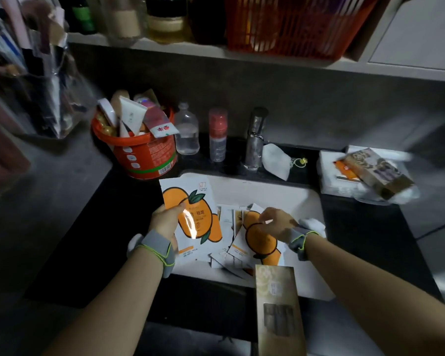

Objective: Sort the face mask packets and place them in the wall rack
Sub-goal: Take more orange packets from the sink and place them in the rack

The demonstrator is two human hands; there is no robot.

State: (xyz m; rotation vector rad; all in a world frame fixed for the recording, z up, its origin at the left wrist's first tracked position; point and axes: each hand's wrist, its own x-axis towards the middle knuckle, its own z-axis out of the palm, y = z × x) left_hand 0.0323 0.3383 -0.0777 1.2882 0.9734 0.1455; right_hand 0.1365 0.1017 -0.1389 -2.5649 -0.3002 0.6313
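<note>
My left hand [165, 222] grips a white face mask packet printed with orange fruit [190, 214], held tilted above the white sink basin [267, 188]. My right hand [278, 223] pinches a second orange-fruit packet [261, 242] lying on a loose pile of several paler packets [229, 258] in the basin. A clear wall rack [44, 80] stuffed with packets hangs at the far left, blurred.
A gold box [278, 309] stands at the basin's front edge. Behind the basin are a red tub of tubes [147, 155], two bottles [188, 129], a chrome tap [256, 137] and a white cloth mask [276, 160]. Tissues and a gold box [375, 170] lie right. A shelf holds an orange basket [293, 24].
</note>
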